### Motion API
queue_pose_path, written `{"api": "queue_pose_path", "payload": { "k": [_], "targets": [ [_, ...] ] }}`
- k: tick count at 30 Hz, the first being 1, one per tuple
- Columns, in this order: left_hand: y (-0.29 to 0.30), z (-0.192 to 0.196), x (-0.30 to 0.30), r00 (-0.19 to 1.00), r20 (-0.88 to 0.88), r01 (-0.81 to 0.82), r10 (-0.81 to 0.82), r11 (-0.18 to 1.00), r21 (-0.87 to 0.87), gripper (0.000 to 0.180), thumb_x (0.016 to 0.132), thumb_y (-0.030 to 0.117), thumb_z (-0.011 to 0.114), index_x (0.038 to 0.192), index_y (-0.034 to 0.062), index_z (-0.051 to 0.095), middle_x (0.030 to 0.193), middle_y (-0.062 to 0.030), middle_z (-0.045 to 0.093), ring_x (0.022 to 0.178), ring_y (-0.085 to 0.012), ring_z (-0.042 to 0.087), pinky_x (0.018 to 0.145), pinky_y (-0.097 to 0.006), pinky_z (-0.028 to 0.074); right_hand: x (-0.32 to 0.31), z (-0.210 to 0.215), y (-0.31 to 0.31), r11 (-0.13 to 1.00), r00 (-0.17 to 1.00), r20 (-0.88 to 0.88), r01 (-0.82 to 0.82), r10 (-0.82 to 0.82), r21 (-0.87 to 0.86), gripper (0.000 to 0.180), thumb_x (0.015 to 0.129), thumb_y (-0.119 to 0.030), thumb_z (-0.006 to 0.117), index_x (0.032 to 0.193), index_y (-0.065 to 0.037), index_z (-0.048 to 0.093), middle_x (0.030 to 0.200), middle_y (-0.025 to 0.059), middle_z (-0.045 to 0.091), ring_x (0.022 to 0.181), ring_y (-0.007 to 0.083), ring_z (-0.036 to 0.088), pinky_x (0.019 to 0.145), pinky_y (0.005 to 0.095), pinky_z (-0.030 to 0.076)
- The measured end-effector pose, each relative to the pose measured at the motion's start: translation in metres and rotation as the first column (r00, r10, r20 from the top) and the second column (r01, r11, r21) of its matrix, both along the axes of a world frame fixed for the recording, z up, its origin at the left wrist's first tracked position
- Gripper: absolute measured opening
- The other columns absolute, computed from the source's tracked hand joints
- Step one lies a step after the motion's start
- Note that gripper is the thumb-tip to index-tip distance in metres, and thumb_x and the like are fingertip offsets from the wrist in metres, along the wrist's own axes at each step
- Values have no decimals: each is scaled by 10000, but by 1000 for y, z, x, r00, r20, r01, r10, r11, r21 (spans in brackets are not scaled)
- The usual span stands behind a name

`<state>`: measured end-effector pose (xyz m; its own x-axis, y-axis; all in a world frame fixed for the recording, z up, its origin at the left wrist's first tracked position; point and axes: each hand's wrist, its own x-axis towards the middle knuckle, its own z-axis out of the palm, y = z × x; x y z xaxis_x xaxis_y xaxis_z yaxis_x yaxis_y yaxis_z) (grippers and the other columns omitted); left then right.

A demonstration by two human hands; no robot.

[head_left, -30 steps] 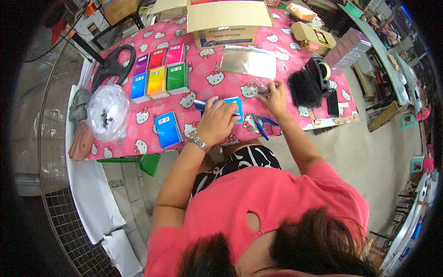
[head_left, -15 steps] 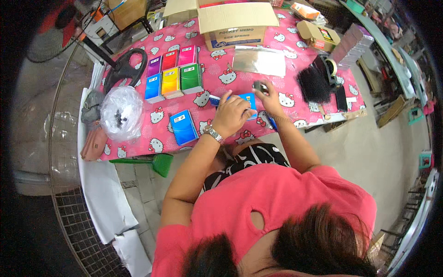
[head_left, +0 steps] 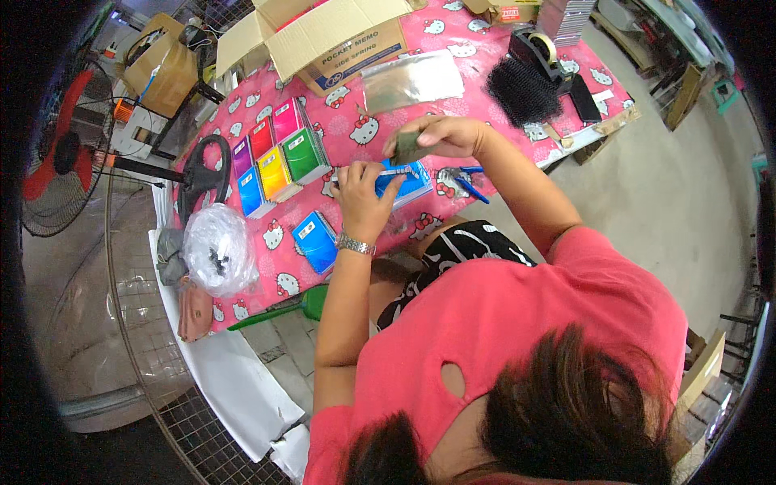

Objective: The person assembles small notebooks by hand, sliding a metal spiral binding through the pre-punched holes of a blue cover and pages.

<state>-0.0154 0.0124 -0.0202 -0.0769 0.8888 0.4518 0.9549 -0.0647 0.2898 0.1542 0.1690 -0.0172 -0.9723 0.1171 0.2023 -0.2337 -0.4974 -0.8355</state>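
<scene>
In front of me, a blue pocket notebook point(head_left: 416, 191) lies on the pink patterned tablecloth. My left hand point(head_left: 361, 194) is closed at its left side, gripping what looks like a thin blue notebook whose pale edge shows past the thumb. Above it, my right hand point(head_left: 449, 136) is closed on a small dark olive block, blurred, its kind unclear. Blue-handled pliers point(head_left: 469, 183) lie to the right of the notebook. Another blue notebook point(head_left: 316, 242) rests on the cloth left of my left wrist.
Stacked notebooks in several colours point(head_left: 276, 172) stand to the left, near a clear plastic bag point(head_left: 218, 250). Behind are a cardboard box point(head_left: 356, 52) and clear plastic sheets point(head_left: 412, 81). Black coils point(head_left: 521, 90) and a tape dispenser point(head_left: 543, 55) sit at right.
The view has shifted and turned. My right hand has swung in over the notebook with the dark block, now closer to my left hand. The pliers are now more fully visible.
</scene>
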Motion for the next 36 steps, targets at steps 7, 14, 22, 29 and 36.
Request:
{"api": "queue_pose_path", "payload": {
  "k": [7,14,22,29,36],
  "targets": [
    [3,5,-6,996,22,81,-82,996,27,346,733,332,767,907,67,630,919,-83,566,933,-292,508,837,-417,393,-1,2,5,997,997,6,-76,76,14,368,803,-207,705,1099,7,662,1177,99,609,1075,194,549,969,319,391],
    [8,9,-13,985,101,136,-141,989,56,282,717,206,751,903,47,612,924,-115,569,934,-315,513,860,-416,399,-4,8,6,997,999,-43,-11,14,70,444,779,-255,712,1121,21,648,1218,138,591,1141,225,535,1007,356,388],
    [5,5,-39,962,249,118,-115,993,3,255,731,130,701,939,44,582,949,-122,547,954,-313,504,880,-418,396,-31,13,17,671,911,322,-72,-256,738,441,784,-229,689,1147,16,638,1188,123,612,1087,210,569,986,329,412],
    [5,7,-50,911,407,121,-67,987,-109,238,782,107,681,976,16,579,951,-116,549,914,-278,550,790,-366,454,-47,19,14,752,927,331,-92,-174,653,452,797,-211,660,1164,48,608,1259,136,567,1190,231,529,1052,342,371],
    [7,-10,-61,793,610,143,-10,975,-170,247,821,97,685,1017,8,563,943,-92,581,790,-181,576,673,-301,475,-55,5,18,774,954,176,81,-243,628,394,765,-206,697,1098,3,664,1267,132,539,1184,236,501,1000,347,390]
  ]
}}
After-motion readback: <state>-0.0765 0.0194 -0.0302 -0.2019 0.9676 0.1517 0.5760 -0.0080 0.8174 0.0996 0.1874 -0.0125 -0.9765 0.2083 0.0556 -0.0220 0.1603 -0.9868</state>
